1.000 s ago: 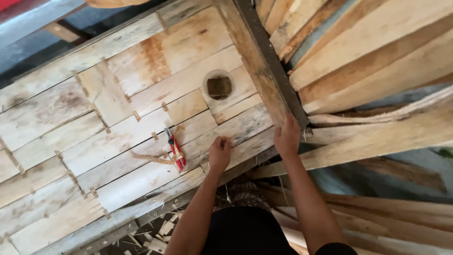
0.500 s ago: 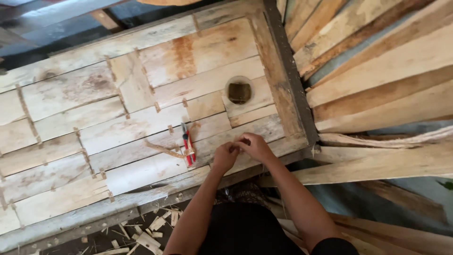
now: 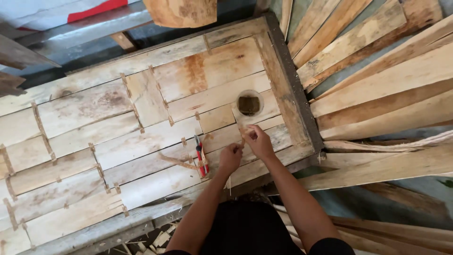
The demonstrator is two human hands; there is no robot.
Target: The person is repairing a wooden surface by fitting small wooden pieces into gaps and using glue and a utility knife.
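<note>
Patched veneer sheets point(image 3: 141, 137) cover our worktable, long planks point(image 3: 377, 71) leaning beside it. Near the edge, a round container point(image 3: 249, 103) holds something dark. Our left hand point(image 3: 230, 158) and right hand point(image 3: 257, 140) pinch one thin wood strip point(image 3: 243, 133); red-handled pliers point(image 3: 201, 158) lie close.

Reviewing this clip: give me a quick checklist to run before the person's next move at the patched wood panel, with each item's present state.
1. Both hands in view: ok. The left hand and right hand meet over the panel's lower right part.
2. Small pale strip pinched between the fingers: ok, though its kind is too small to tell.
3. Red-handled tool within reach: ok, it lies on the panel just left of the left hand, held by neither hand.
4. Small round cup upright: ok, it stands on the panel above the hands; its contents cannot be told.
5. Panel lying flat: ok.
6. Loose planks at the right not touching the hands: ok.
</note>
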